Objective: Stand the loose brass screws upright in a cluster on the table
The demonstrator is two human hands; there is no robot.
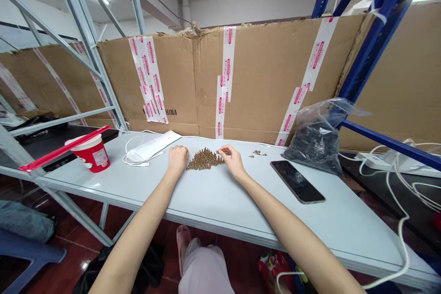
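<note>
While left hand (178,157) rests curled left of brass-coloured metal pieces (206,161), right hand (233,159) fingertips pressed together at pile's right edge, contents unclear

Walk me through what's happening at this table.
A person sits with both hands at a cluster of small brass-coloured pieces standing on the pale table. The left hand rests beside the cluster. The right hand has its fingertips at the opposite edge; whether they grip a piece is too small to tell. A few loose bits lie farther right, near a phone.
</note>
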